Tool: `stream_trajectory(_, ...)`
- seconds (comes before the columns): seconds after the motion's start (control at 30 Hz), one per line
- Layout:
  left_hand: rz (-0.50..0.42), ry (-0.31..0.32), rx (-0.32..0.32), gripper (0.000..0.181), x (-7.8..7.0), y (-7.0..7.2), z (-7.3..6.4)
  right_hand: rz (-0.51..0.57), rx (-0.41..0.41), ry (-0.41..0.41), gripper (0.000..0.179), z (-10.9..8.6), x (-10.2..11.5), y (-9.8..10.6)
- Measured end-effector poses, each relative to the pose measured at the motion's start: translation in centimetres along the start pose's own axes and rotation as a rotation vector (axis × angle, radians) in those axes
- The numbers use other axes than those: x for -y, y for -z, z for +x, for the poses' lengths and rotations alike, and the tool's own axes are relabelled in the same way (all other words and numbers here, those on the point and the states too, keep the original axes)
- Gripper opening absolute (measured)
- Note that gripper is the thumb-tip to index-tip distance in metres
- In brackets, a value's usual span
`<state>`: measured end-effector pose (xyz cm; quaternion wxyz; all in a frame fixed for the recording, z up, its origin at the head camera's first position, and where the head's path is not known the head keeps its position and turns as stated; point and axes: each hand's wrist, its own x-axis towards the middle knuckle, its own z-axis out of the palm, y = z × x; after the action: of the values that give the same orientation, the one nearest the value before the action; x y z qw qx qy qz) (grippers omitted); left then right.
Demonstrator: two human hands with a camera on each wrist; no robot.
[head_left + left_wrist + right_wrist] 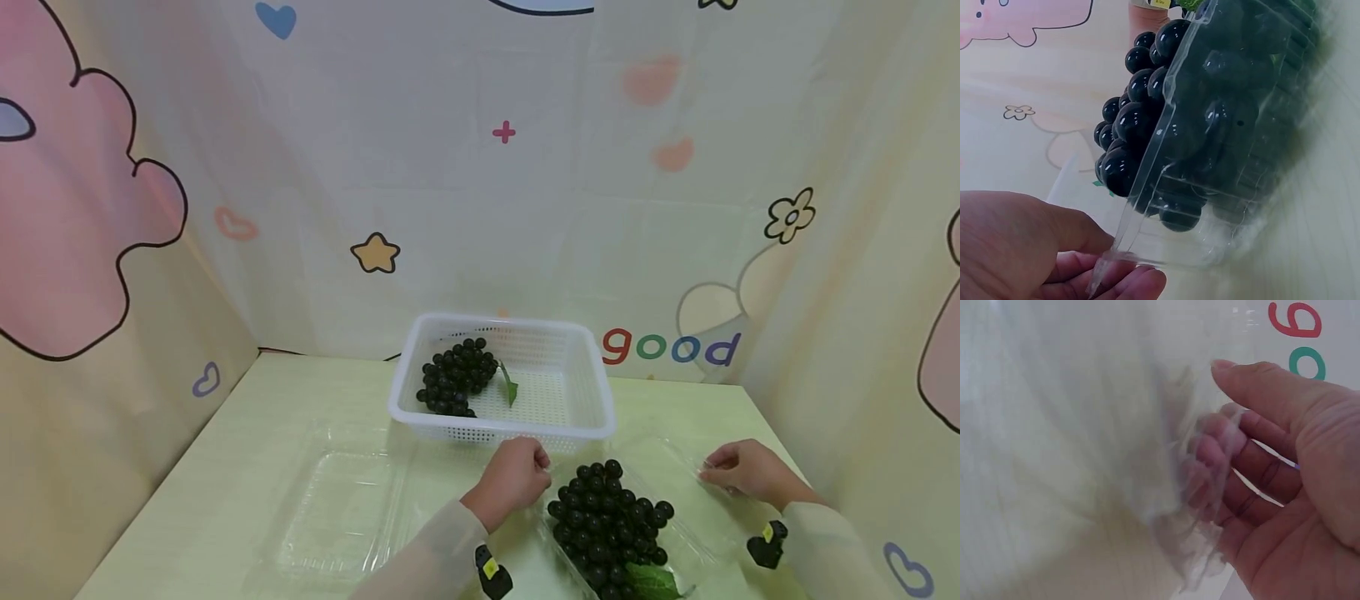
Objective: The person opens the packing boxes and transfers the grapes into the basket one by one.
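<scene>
A bunch of dark grapes point(603, 521) with a green leaf point(651, 581) lies in a clear plastic clamshell box point(1204, 253) at the front right. My left hand point(513, 475) pinches the box's rim at its far left corner, thumb above and fingers below. To the right, my right hand point(753, 473) has its fingers curled behind the edge of the clear lid point(1085, 425), which shows blurred in the right wrist view. Its thumb lies on the near side of that edge. The lid stands opened out beside the grapes.
Behind the hands, a white perforated basket point(592, 367) holds another dark grape bunch point(453, 375) with a leaf. A second clear plastic box point(337, 508) lies on the table at left. A printed curtain point(450, 167) borders the table's back and sides.
</scene>
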<state>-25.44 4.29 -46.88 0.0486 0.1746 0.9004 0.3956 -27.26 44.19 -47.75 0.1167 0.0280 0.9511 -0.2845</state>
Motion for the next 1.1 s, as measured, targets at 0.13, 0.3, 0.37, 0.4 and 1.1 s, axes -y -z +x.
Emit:
stream_trajectory(0.13,-0.004,0.022,0.009,0.015,0.1,0.4,-0.4,-0.036,-0.006,0.057,0.046,-0.5,0.6,0.6)
stream_trajectory(0.3,-0.034,0.034,0.017,0.021,0.5,1.1,-1.5,-0.101,-0.063,0.187,0.045,-1.7,2.4,1.7)
stream_trajectory(0.37,-0.057,0.049,0.020,0.024,0.6,1.4,-2.0,-0.095,-0.061,0.211,0.044,-2.2,3.4,1.9)
stream_trajectory(0.4,-0.067,0.060,0.021,0.025,0.7,1.5,-2.3,-0.081,-0.050,0.218,0.044,-2.4,3.9,1.9)
stream_trajectory(1.1,-0.447,0.266,0.257,0.027,0.5,1.3,-6.2,0.197,0.231,0.275,0.040,-5.5,9.4,-3.6)
